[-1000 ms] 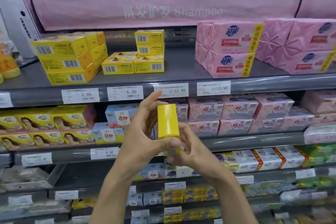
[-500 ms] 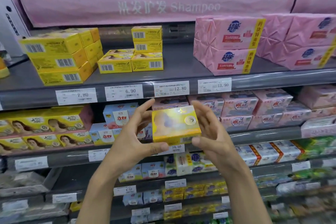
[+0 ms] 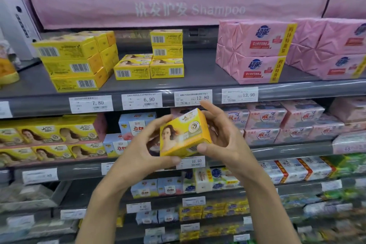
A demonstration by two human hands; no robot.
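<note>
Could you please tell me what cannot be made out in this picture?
Head view: small print on the yellow box: too small, blurred.
Box's rear faces: hidden by the left hand and right hand.
Bottom-shelf packs: blurred.
Rightmost pink packs: cut off by the frame edge.

tilted yellow soap box (image 3: 183, 134), woman's portrait facing up, held before the shelves.

Grey shop shelves (image 3: 200, 69) under pink banner (image 3: 95, 12)

the yellow soap box (image 3: 184, 132), edge-on a second ago between both hands, now shows its printed face, tilted.
</note>
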